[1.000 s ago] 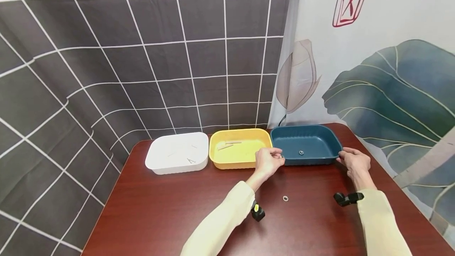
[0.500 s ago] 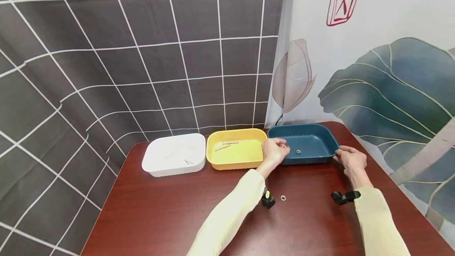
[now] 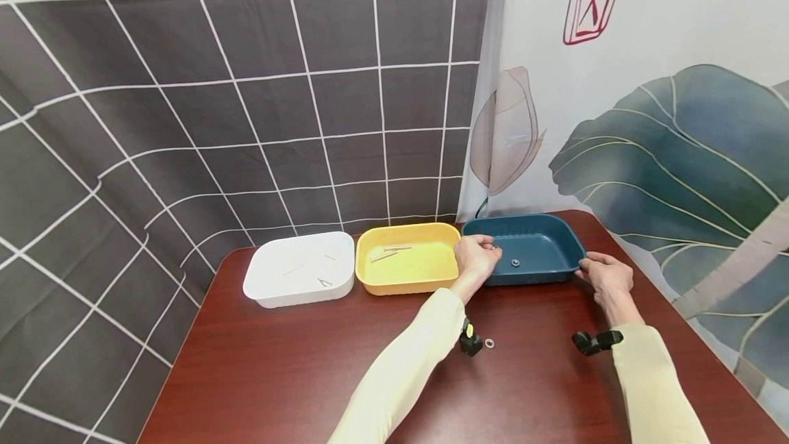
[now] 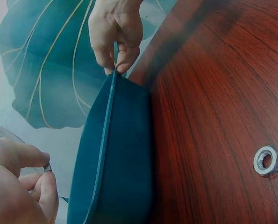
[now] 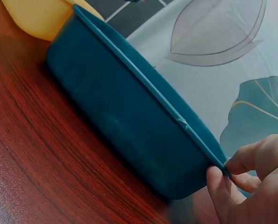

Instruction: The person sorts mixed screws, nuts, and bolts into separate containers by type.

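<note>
My left hand [image 3: 477,257] is over the near left edge of the blue bin [image 3: 536,277]. Between thumb and fingertip it pinches a small metal nut [image 4: 47,166], mostly hidden by the fingers. At the bin's right end, my right hand [image 3: 609,274] grips the rim, thumb and fingers on either side of the wall [image 5: 129,112]. One nut [image 3: 515,262] lies on the bin's floor. Another hex nut [image 4: 267,161] lies flat on the red-brown table, close to the left wrist's camera in the head view.
Left of the blue bin stands a yellow bin [image 3: 407,286] holding several thin metal rods [image 3: 385,256]. Farther left, a white bin [image 3: 298,297] has small metal pieces [image 3: 324,282] in it. A grid-patterned cloth [image 3: 277,108] hangs behind the table [image 3: 277,368].
My left hand has moved right and slightly up, from the gap by the yellow bin to over the blue bin's edge. The right hand keeps its grip on the rim. The head view has shifted slightly.
</note>
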The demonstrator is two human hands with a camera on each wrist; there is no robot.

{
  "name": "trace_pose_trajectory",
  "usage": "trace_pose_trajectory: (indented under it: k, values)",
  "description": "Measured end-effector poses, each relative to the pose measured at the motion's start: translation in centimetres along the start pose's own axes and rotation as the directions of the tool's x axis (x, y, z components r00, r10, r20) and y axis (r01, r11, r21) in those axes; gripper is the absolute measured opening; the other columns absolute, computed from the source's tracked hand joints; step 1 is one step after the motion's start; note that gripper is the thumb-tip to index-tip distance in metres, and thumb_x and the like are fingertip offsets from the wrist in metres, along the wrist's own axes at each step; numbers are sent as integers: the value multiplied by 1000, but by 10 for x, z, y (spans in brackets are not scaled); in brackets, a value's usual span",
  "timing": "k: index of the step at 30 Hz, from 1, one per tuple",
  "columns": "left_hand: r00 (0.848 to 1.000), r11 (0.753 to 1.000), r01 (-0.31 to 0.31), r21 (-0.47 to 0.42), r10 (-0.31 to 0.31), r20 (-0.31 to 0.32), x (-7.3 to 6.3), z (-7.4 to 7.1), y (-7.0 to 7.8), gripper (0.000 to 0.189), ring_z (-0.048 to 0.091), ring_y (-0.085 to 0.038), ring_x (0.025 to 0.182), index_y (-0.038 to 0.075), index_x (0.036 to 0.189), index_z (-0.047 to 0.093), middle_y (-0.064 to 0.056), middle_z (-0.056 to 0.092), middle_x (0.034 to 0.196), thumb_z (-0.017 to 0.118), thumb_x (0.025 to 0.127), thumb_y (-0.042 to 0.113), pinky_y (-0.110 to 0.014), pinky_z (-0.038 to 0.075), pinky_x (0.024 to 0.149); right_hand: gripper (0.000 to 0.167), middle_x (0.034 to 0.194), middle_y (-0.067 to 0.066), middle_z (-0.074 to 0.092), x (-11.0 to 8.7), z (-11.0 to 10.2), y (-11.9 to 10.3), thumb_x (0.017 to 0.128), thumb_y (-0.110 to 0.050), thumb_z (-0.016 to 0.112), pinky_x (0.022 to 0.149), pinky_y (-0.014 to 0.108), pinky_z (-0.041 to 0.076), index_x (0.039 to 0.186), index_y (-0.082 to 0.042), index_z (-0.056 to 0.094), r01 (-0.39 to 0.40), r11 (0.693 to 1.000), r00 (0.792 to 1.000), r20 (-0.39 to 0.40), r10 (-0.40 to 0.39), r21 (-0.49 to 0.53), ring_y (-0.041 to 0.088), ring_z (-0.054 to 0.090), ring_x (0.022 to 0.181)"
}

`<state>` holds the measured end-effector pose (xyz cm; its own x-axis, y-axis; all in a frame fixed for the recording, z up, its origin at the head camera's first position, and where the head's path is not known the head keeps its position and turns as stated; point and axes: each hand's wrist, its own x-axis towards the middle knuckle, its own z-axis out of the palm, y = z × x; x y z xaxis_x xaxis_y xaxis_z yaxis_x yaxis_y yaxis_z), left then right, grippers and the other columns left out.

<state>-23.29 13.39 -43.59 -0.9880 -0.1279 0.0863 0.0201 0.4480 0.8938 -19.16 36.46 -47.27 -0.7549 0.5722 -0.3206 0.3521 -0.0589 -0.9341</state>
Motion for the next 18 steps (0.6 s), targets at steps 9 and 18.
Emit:
trace_pose_trajectory:
  k: [9, 18]
  values:
    - [999, 1000, 27, -1, -27, -29, 3, 4, 0, 14, 63, -13, 83, 13, 91, 82, 9, 66, 69, 86, 77, 14, -27, 55, 74, 39, 88, -2, 57, -2, 1, -1, 97, -12, 61, 60, 15, 58, 135, -1, 56, -15, 1000, 1000, -6, 14, -14, 2, 67, 57]
    - [997, 988, 73, -138, -69, 33, -3, -6, -6, 31, 67, -12, 76, 9, 110, 79, 3, 69, 80, 84, 80, 9, -27, 60, 75, 43, 92, -1, 58, -2, 0, -2, 99, -16, 61, 63, 15, 57, 139, -3, 54, -26, 999, 1000, -1, 26, -42, 0, 66, 58]
